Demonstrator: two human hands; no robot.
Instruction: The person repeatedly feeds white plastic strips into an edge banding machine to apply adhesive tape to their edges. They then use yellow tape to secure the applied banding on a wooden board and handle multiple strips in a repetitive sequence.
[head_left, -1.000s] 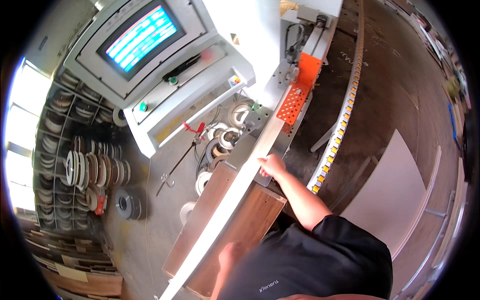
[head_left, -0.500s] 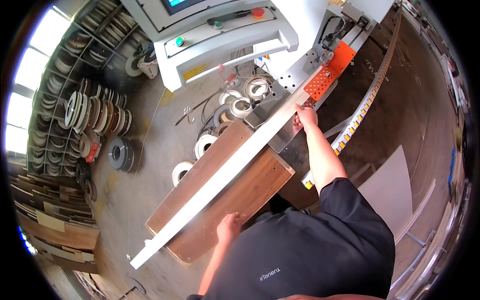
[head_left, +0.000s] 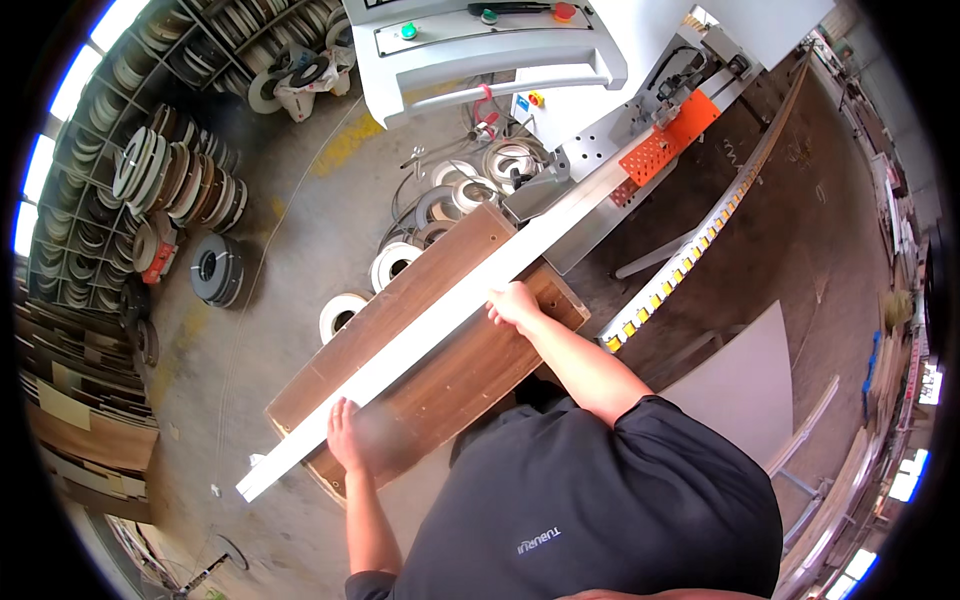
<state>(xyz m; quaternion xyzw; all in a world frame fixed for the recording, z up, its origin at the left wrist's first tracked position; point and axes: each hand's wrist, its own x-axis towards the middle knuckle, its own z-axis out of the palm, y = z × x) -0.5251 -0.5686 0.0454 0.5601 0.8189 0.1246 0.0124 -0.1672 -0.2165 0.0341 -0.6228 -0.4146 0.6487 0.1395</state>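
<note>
A long, narrow white board [head_left: 415, 345] lies diagonally across a brown wooden support [head_left: 450, 385], its far end running under the orange perforated guard [head_left: 672, 135] of a machine. My right hand [head_left: 513, 303] is closed on the near edge of the white board, around its middle. Closer to the board's lower left end, my left hand [head_left: 345, 437] touches the same edge with its fingers stretched out.
The machine's grey control panel [head_left: 490, 50] stands at the back. Several edging rolls [head_left: 395, 262] lie on the floor behind the support. A roller conveyor [head_left: 670, 285] curves along the right. A rack of rolls [head_left: 100, 200] and stacked boards [head_left: 95, 430] line the left.
My right hand has come back along the white board, away from the guard. My left hand has moved left and forward from the brown support onto the board's edge.
</note>
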